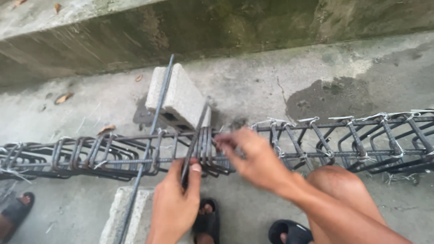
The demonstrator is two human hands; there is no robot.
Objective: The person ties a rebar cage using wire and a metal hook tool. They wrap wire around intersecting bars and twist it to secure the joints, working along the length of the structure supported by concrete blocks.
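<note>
Fingers: left hand (175, 203) clamped on a loose stirrup (193, 149), keeping it upright; right hand (253, 158) fingertips pinched together at a top bar, blurred. Rebar cage (113, 156) lies horiz. across concrete blocks (178, 97), raised off slab. Tie wires (364, 157) fix the stirrups at right.

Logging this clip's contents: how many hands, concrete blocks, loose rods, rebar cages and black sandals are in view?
Bare hands: 2, left hand, right hand
Grey concrete blocks: 2
Long loose steel rod: 1
Tied steel rebar cage: 1
Black sandals: 3
Total: 9
</note>
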